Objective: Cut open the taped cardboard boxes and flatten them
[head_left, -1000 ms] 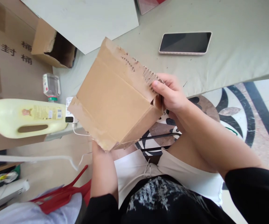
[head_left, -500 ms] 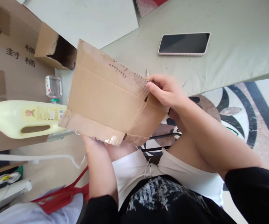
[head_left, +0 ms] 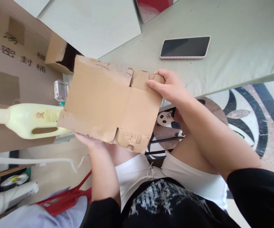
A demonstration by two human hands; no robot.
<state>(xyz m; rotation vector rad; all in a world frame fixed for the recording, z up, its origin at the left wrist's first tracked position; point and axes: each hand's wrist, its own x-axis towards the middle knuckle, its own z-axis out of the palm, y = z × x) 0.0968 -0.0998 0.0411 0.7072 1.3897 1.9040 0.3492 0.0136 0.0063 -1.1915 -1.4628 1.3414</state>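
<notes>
A creased, flattened cardboard box [head_left: 99,95] is held above my lap, its torn flaps spread out. My right hand [head_left: 169,85] pinches the upper right flap, thumb on top and fingers behind the edge. Under the lower left edge, my left hand [head_left: 88,139] supports the cardboard; its fingers are hidden beneath. A small printed patch shows on the lower right flap.
A phone [head_left: 185,47] lies on the cloth-covered table [head_left: 236,38]. Left of the cardboard are a pale yellow jug [head_left: 24,118], a clear bottle [head_left: 61,90], a small open carton [head_left: 56,52] and a large printed carton [head_left: 30,88]. A white box [head_left: 91,25] stands behind.
The cardboard has turned flatter toward me, and its right flaps have opened out. My right hand has shifted its grip to the outer right flap. My left hand stays underneath.
</notes>
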